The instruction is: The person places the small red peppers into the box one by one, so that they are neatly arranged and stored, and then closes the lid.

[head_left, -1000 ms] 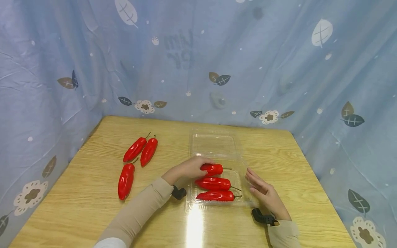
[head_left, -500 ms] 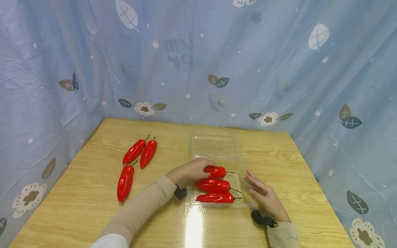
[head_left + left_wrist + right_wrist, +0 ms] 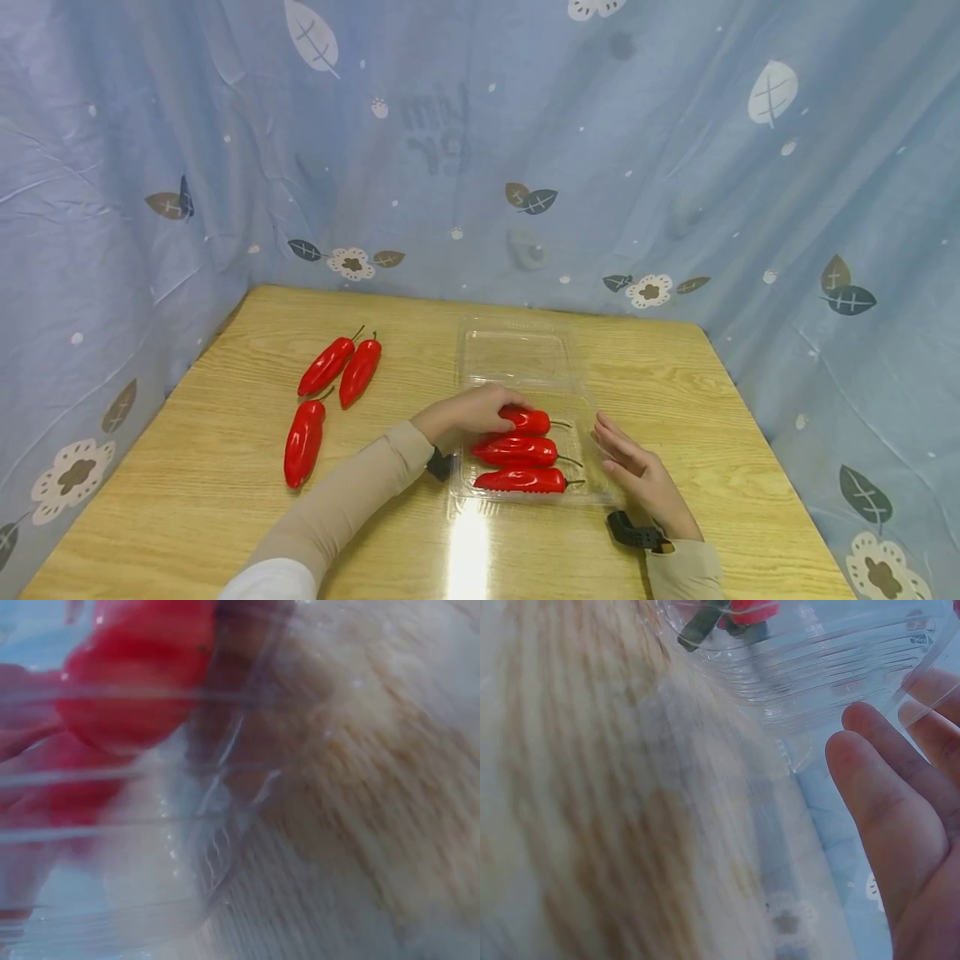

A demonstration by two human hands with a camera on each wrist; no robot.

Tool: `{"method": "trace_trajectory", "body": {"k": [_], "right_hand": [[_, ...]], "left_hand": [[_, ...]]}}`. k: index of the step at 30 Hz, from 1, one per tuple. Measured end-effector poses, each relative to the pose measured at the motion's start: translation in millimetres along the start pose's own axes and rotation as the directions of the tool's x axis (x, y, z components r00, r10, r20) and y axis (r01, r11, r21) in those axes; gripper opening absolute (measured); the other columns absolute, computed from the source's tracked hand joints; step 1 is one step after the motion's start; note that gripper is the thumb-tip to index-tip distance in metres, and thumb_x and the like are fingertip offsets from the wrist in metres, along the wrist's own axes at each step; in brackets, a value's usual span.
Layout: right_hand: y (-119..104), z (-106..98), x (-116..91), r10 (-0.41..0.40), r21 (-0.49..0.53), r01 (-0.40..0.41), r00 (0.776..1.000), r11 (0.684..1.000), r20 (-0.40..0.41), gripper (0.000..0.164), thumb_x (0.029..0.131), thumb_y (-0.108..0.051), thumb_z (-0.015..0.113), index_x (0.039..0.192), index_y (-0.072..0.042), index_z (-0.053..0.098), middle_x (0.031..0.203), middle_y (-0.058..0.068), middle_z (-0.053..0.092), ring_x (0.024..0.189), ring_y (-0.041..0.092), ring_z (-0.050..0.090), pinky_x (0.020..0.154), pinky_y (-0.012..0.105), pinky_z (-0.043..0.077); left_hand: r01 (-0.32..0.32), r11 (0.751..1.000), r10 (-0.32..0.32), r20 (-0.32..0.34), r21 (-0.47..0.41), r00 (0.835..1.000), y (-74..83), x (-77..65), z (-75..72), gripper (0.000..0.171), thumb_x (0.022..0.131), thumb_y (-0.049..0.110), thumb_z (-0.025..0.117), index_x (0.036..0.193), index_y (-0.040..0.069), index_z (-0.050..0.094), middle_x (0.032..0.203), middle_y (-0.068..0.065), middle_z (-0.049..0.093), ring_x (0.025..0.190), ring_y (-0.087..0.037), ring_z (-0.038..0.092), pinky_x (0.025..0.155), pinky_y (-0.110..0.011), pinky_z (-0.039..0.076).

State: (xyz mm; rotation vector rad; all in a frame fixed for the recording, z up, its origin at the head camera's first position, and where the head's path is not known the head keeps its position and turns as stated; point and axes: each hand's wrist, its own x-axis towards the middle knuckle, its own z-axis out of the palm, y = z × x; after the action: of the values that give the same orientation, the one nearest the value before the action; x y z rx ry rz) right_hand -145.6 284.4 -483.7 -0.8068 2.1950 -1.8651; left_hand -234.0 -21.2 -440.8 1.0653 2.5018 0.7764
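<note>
My left hand reaches into a clear plastic clamshell box and holds a red chili pepper by its blunt end, stem pointing right. In front of it, inside the box, lie a middle red pepper and a front red pepper, stems also to the right. Beside the box's right wall is my right hand, its fingers extended. The right wrist view has the fingertips close against the clear wall; whether all touch is hard to tell. Through plastic, the left wrist view gives a blurred red pepper.
The box's clear lid lies folded back behind it. Toward the left of the wooden table lie a rear pepper, one close beside it and a nearer one. A blue patterned curtain surrounds the table.
My left hand has shifted a little to the right, sliding the rear pepper along inside the box. The right hand stays beside the wall, and the loose peppers have not moved.
</note>
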Motion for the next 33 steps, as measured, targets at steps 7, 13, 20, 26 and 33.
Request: {"method": "trace_trajectory", "body": {"k": [7,13,20,26,33], "right_hand": [[-1.7,0.1,-0.4,0.002,0.007,-0.002,1.000,1.000,0.004,0.052,0.096,0.005,0.046,0.144,0.011,0.026,0.157,0.020,0.011,0.136,0.003,0.035,0.102,0.020,0.041],[1.9,-0.6,-0.9,-0.045,0.000,0.045,0.999,0.999,0.008,0.050,0.095,0.008,0.045,0.141,0.015,0.026,0.155,0.024,0.013,0.136,0.004,0.036,0.102,0.018,0.040],[1.5,0.1,-0.2,-0.026,0.007,0.026,1.000,1.000,0.003,0.051,0.095,0.007,0.045,0.142,0.014,0.026,0.156,0.022,0.012,0.135,0.002,0.036,0.101,0.017,0.040],[2.1,0.7,-1.0,-0.019,0.014,0.019,1.000,1.000,0.001,0.051,0.095,0.007,0.045,0.142,0.014,0.026,0.156,0.022,0.011,0.135,0.002,0.036,0.101,0.016,0.040],[1.0,0.0,0.0,-0.021,0.008,0.021,1.000,1.000,0.010,0.051,0.095,0.009,0.043,0.143,0.013,0.025,0.156,0.022,0.011,0.135,0.002,0.036,0.101,0.019,0.041]], "left_hand": [[-0.009,1.000,0.010,-0.006,0.028,1.000,1.4,1.1,1.9,0.037,0.088,0.008,0.063,0.125,0.012,0.062,0.118,-0.001,0.065,0.105,-0.012,0.059,0.094,-0.025,0.047],[-0.022,0.999,0.023,-0.024,0.031,0.999,-0.1,1.1,4.7,0.036,0.089,0.010,0.064,0.124,0.013,0.063,0.118,0.000,0.066,0.107,-0.013,0.059,0.095,-0.027,0.048],[-0.053,0.998,0.054,-0.038,0.016,0.998,-2.2,1.3,3.2,0.033,0.090,0.014,0.062,0.123,0.013,0.063,0.120,0.000,0.066,0.110,-0.014,0.060,0.096,-0.026,0.047],[-0.091,0.989,0.086,-0.045,-0.118,0.995,-4.7,-3.4,0.1,0.034,0.093,0.018,0.060,0.126,0.014,0.062,0.124,0.000,0.064,0.116,-0.014,0.057,0.099,-0.025,0.045],[-0.101,0.951,0.073,-0.103,-0.294,0.992,-4.8,-18.1,-9.4,0.038,0.094,0.016,0.057,0.131,0.007,0.056,0.133,-0.008,0.058,0.125,-0.021,0.053,0.104,-0.033,0.042]]}}
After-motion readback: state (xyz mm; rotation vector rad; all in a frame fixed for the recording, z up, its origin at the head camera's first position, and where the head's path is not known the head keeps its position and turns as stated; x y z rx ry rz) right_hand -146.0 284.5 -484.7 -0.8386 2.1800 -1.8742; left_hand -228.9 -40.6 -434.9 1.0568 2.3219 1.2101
